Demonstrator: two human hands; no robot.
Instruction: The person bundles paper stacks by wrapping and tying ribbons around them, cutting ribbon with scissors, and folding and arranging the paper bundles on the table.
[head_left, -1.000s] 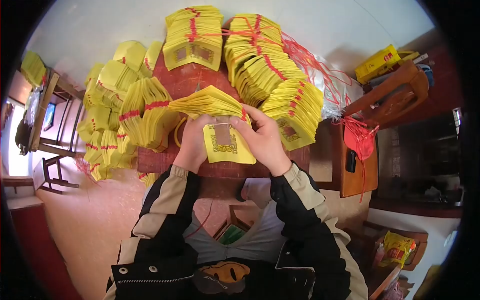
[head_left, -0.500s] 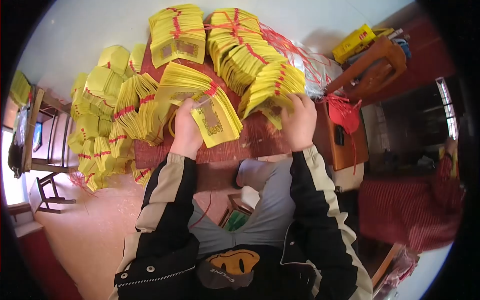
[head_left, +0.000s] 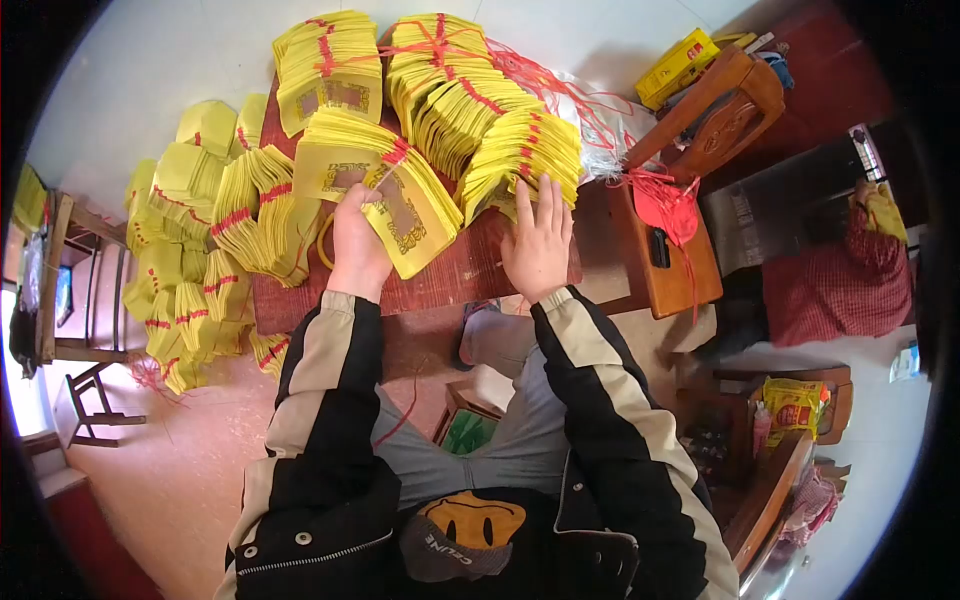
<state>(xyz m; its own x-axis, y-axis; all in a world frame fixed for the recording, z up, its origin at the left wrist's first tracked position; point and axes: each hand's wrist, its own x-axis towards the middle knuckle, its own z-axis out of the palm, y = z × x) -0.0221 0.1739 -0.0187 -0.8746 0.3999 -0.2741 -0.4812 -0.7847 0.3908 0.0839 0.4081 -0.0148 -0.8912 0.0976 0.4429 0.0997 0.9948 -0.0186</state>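
Gripping the near edge of a stack of yellow paper [head_left: 418,215] over the red table [head_left: 480,270], the left hand [head_left: 358,245] shows its thumb on top, the other fingers hidden underneath; whether the stack rests on the table is hard to tell. The right hand [head_left: 540,245], fingers slightly apart, overlaps the near side of another yellow bundle [head_left: 522,148] and hides part of it; contact cannot be told. At far right, a person [head_left: 835,290] in red clothing is hard to make out.

Left grip [head_left: 357,242] curled, right grip [head_left: 538,248] palm-down, fingers [head_left: 546,205] extended, both forearms [head_left: 328,350] forward
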